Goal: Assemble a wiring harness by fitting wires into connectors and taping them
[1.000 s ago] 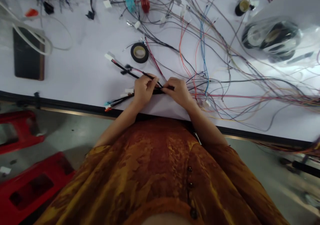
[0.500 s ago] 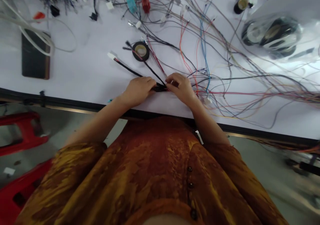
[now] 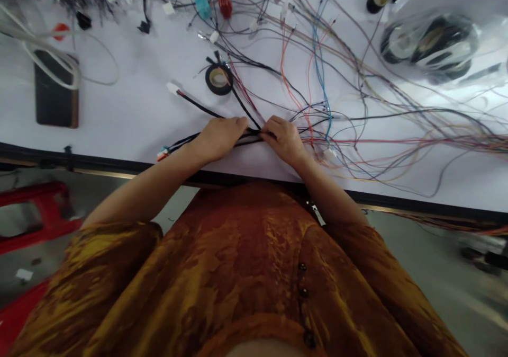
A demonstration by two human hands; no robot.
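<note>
Near the table's front edge, my left hand (image 3: 223,136) is closed over a bundle of black-sleeved wires (image 3: 201,105). Close beside it, my right hand (image 3: 282,137) pinches the same bundle where its branches meet. One sleeved branch runs up-left to a white connector (image 3: 173,88); another reaches toward a roll of black tape (image 3: 219,79) lying flat. More dark strands come out below my left wrist, with a white and red connector (image 3: 162,153) at their end. Right of my right hand, loose red, blue and black wires (image 3: 326,114) spread out. My fingertips hide the exact grip.
A phone (image 3: 56,89) lies at the left under a white cable (image 3: 51,63). Teal (image 3: 202,6) and red (image 3: 225,5) connectors sit at the back among tangled wires. A plastic bag of tape rolls (image 3: 431,47) is at right. Red stools (image 3: 43,214) stand below the table's dark edge.
My left hand has shifted slightly along the bundle, and the dark strands with the white and red connector now show beside my left wrist. The whole view has moved a little.
</note>
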